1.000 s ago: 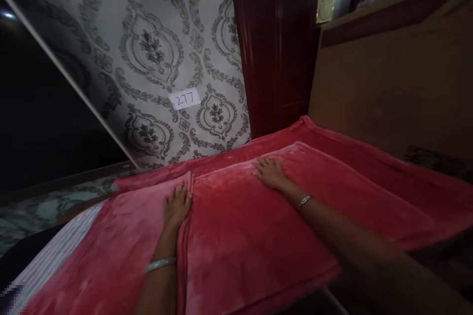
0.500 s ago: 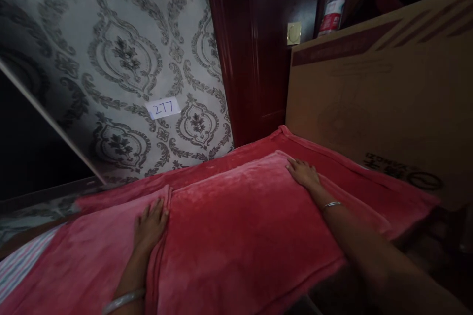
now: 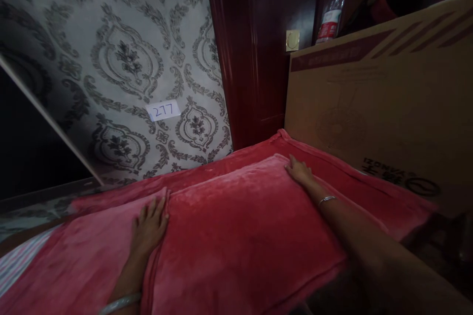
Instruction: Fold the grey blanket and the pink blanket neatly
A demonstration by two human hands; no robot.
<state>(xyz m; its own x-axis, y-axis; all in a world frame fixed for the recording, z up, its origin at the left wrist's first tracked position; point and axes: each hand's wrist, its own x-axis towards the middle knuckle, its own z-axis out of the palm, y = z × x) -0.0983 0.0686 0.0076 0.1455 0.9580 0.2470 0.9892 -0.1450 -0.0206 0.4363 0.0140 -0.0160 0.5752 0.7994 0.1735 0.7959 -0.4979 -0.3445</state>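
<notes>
A plush red blanket (image 3: pixel 236 226) lies folded over on itself, with a raised fold edge running down its left part. My left hand (image 3: pixel 150 224) rests flat on the paler left part beside that fold, fingers spread. At the far right corner of the folded layer is my right hand (image 3: pixel 300 173), touching the fabric with its index finger stretched out and the other fingers somewhat bent. The hand itself covers part of that corner. Both wrists wear silvery bangles. Beneath the folded layer, more red blanket spreads toward the wall and the right.
A large cardboard box (image 3: pixel 373 108) stands at the right, with a plastic bottle (image 3: pixel 329 22) above its edge. Behind are a dark red wooden panel (image 3: pixel 254 83) and patterned wallpaper bearing a paper label (image 3: pixel 163 110) reading 277. Striped cloth (image 3: pixel 22 261) shows at lower left.
The fingers of my right hand have drawn in and bent at the blanket corner. My left hand stays flat in nearly the same place. The view has tilted slightly.
</notes>
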